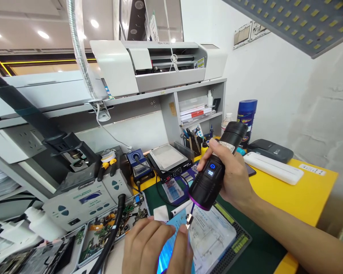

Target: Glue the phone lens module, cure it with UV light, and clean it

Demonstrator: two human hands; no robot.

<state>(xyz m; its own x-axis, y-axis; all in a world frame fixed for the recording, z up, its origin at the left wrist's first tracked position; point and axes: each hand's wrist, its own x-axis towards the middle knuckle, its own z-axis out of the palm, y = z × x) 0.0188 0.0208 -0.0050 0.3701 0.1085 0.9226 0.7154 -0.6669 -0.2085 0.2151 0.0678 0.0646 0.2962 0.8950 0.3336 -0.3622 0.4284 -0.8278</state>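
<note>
My right hand (234, 173) is wrapped round a black cylindrical handheld device (207, 186), tilted with its purple-ringed end down. A lit power symbol and digits show on its side. Just under that end is a small shiny metal-and-black part (189, 219), at the fingertips of my left hand (157, 243). The left fingers are bent together and appear to pinch this part; its lower end is hidden. Beneath the hands, a clear-covered printed sheet (208, 239) lies on the green mat (246, 232). Bluish light shows on a surface (165, 253) under my left fingers.
A tray of small circuit boards (103, 238) and a grey soldering station (88, 199) stand at left. Behind are a heating plate (171, 158) and a tool holder (193, 139). At right are a blue spray can (247, 114) and a white bar (274, 167). An LED lamp (305, 19) hangs overhead.
</note>
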